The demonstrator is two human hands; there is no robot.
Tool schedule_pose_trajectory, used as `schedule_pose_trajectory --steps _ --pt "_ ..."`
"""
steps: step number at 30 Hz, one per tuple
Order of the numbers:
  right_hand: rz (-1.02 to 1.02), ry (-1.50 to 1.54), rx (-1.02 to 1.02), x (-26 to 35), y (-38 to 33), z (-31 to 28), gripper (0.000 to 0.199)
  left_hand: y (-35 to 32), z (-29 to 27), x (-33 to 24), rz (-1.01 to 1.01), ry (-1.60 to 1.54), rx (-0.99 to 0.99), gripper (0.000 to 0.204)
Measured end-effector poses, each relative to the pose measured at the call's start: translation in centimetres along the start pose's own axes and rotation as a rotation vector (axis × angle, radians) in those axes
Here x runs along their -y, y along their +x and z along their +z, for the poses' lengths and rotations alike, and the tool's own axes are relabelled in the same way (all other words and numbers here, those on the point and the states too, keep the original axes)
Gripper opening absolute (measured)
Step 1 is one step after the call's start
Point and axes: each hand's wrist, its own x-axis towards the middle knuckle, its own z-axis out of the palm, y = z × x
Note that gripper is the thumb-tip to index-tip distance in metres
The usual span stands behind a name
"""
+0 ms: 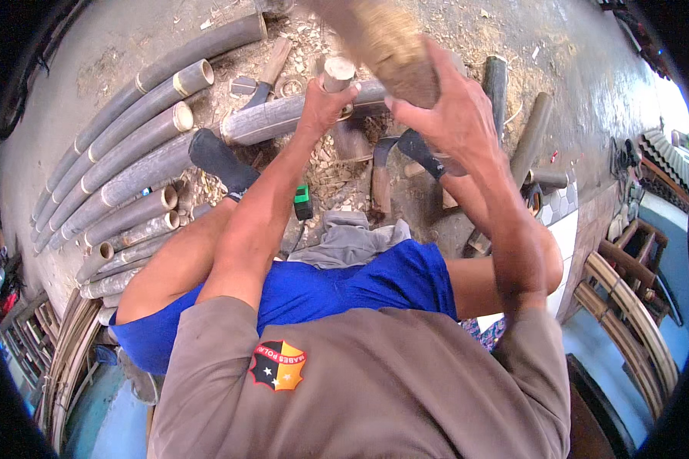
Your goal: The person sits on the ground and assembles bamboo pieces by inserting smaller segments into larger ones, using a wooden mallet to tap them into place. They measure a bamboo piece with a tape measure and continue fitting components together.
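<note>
My left hand [328, 103] is closed around an upright piece with a pale, round, worn top [338, 69]; its lower part is hidden, so I cannot tell its kind. Beneath it, a thick grey bamboo pole [264, 125] lies crosswise between my feet. My right hand [459, 115] grips a thick wooden mallet or club [396, 57], raised above the pole and smeared by motion. The mallet's far end runs out of the top of the picture. A gap separates the mallet from the piece in my left hand.
Several bamboo poles [142, 141] lie at the left. A hatchet-like tool [272, 65] rests on shavings beyond the pole. A dark curved blade with a wooden handle [380, 180] and a green-and-black tape measure [303, 203] lie near my feet. More poles [530, 138] are at the right.
</note>
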Motion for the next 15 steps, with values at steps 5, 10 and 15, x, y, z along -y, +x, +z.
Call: schedule_pose_trajectory --steps 5,10,15 --pt "0.140 -0.128 0.228 -1.1 -1.6 2.2 0.092 -0.9 0.2 0.3 0.036 0.020 0.068 0.043" --pt "0.214 0.049 0.174 -1.8 -5.3 3.4 0.095 -1.2 1.0 0.7 -0.033 -0.180 0.160 0.043" --pt "0.173 0.149 0.031 -2.6 -6.7 2.6 0.093 0.2 0.2 2.7 0.202 0.165 0.040 0.030"
